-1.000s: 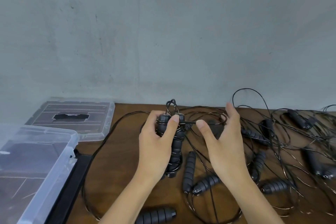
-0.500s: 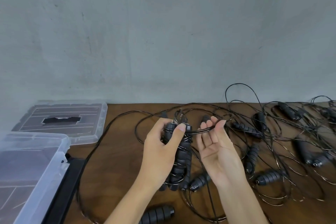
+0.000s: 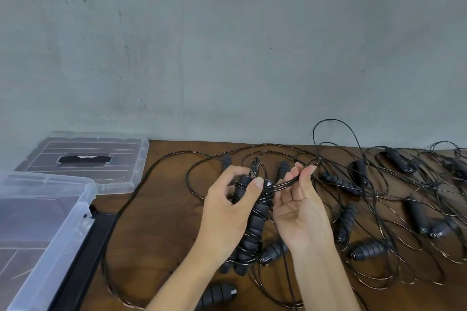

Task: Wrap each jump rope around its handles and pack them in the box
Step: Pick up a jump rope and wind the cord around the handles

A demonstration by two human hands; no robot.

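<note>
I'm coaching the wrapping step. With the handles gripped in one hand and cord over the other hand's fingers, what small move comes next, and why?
Probably bring the right hand over the pair of ribbed black foam handles to lay another turn. The left hand grips them, some coils already wrap them, and the thin black cord draped over the right fingers leads straight to their top.

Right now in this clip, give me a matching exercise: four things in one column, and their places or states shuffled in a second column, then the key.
Things:
1. left hand
2. right hand
3. box lid
4. clear box

States:
A. lies flat at the table's far left corner
B. palm up, a loop of cord across its fingers
C. stands at the near left, no rope visible in it
D. grips a pair of handles partly wound with cord

Pairs: 1-D, 2-B, 3-A, 4-C
</note>
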